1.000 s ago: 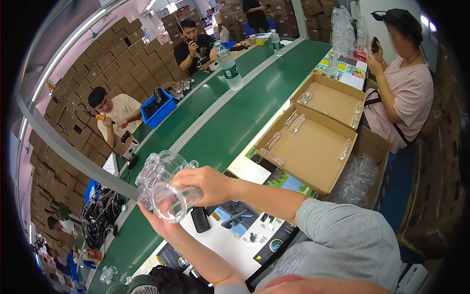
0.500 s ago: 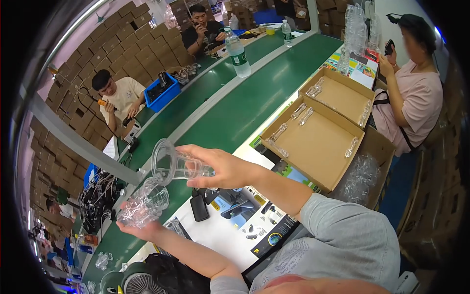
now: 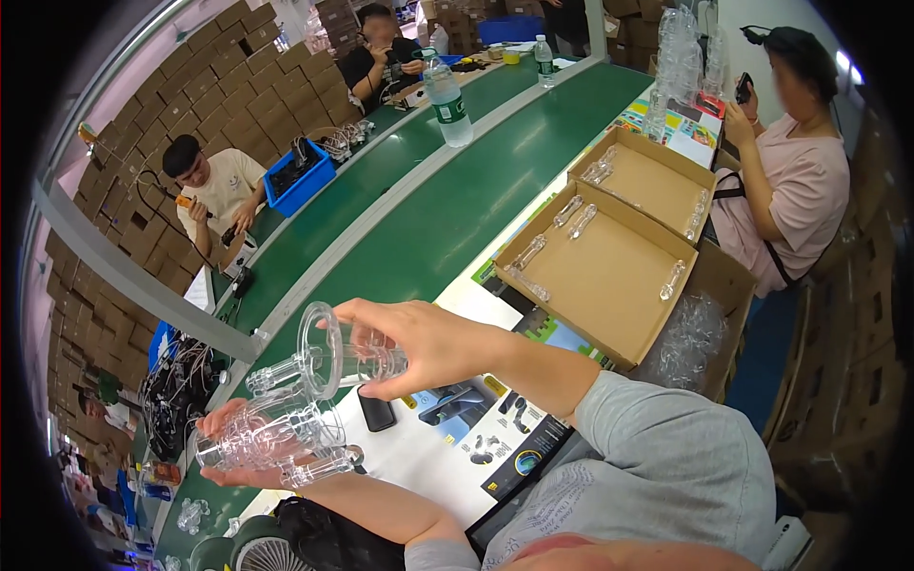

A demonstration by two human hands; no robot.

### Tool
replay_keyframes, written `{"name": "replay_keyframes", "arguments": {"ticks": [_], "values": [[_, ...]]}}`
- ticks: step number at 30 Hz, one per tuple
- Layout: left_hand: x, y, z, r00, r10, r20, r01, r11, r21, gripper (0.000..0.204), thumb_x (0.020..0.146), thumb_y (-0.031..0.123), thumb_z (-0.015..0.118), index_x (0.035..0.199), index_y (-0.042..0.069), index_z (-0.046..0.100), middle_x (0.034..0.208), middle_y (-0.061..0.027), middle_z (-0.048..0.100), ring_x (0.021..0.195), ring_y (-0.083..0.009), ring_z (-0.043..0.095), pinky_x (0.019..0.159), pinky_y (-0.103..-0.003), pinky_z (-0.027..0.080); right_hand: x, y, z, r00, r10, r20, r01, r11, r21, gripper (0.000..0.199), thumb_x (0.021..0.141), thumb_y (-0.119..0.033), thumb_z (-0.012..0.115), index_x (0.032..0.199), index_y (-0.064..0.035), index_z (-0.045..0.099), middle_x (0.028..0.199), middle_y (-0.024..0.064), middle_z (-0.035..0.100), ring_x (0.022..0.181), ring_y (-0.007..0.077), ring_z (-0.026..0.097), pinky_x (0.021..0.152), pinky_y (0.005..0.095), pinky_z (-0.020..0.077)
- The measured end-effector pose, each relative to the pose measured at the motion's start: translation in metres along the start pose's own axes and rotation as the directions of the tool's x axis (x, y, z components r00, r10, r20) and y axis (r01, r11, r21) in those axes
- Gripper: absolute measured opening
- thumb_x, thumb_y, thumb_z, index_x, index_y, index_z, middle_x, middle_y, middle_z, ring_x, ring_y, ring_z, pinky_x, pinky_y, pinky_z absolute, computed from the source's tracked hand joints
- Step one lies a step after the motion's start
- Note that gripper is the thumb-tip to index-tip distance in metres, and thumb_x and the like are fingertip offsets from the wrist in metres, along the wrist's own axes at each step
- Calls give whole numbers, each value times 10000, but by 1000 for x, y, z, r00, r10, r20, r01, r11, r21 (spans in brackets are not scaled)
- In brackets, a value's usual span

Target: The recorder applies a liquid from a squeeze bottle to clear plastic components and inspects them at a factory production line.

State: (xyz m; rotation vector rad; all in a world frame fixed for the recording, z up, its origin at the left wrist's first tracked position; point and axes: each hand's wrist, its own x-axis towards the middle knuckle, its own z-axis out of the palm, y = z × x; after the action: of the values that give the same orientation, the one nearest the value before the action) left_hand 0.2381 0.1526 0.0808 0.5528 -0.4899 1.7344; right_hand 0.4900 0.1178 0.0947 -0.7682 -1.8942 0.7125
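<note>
- Both hands are full, to the left of the near cardboard tray (image 3: 609,295), the landmark throughout.
- Right hand (image 3: 433,338), the closer one to the tray, grips a clear flanged piece (image 3: 329,381) by its narrow stem, thumb and fingers curled around it, its wide ring turned away from the tray.
- Left hand (image 3: 246,477), farther left of the tray, is spread beneath a clear vessel (image 3: 269,430), cradling it on its side.
- Ring and vessel overlap in the view; whether they touch cannot be told.
- Inside the tray, small clear pieces (image 3: 582,223) lie along its left and right sides.
- Just beyond the tray sits a far cardboard tray (image 3: 657,186), also holding clear pieces.
- Just to the tray's right, a deep carton (image 3: 745,295) contains crumpled clear plastic (image 3: 693,335).
- Left of the tray and nearer the wearer, a black rectangular object (image 3: 378,412) lies on a printed sheet (image 3: 409,466).
- Beyond the tray to the left stand a water bottle (image 3: 446,103) and a blue bin (image 3: 307,193).
- Right of the tray, a person in pink (image 3: 804,176) holds a dark object.
</note>
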Motion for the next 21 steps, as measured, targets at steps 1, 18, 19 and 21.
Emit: {"name": "replay_keyframes", "arguments": {"ticks": [1,18,19,21], "values": [[-1,-1,1,1000,-20,10,20,1000,-19,488,726,300,681,1058,36,441,937,-50,481,921,-177,473,902,-328,360,0,0,0,1000,4,-7,-4,1000,-4,675,674,-243,710,1245,-96,381,798,55,548,704,194,569,634,300,459],[1,-11,5,878,472,-78,-166,454,875,524,882,416,463,1193,-5,430,1156,-117,486,1084,-242,469,968,-399,374,-4,0,-4,995,-41,-96,44,999,29,669,644,-247,696,1209,-58,390,755,81,524,663,208,547,625,318,445],[2,-12,7,876,460,-144,-135,521,843,528,884,414,449,1199,-9,431,1161,-118,490,1105,-244,463,988,-405,363,-4,1,-4,994,-39,-98,41,999,25,669,644,-247,696,1209,-58,390,755,81,524,663,208,547,625,318,445],[5,-9,10,871,446,-207,-106,582,806,532,886,412,436,1205,-14,432,1166,-119,495,1127,-246,457,1007,-412,353,-4,2,-4,998,-13,-57,14,1000,3,718,660,-295,703,1256,-91,361,879,84,565,724,221,574,635,312,463]]}}
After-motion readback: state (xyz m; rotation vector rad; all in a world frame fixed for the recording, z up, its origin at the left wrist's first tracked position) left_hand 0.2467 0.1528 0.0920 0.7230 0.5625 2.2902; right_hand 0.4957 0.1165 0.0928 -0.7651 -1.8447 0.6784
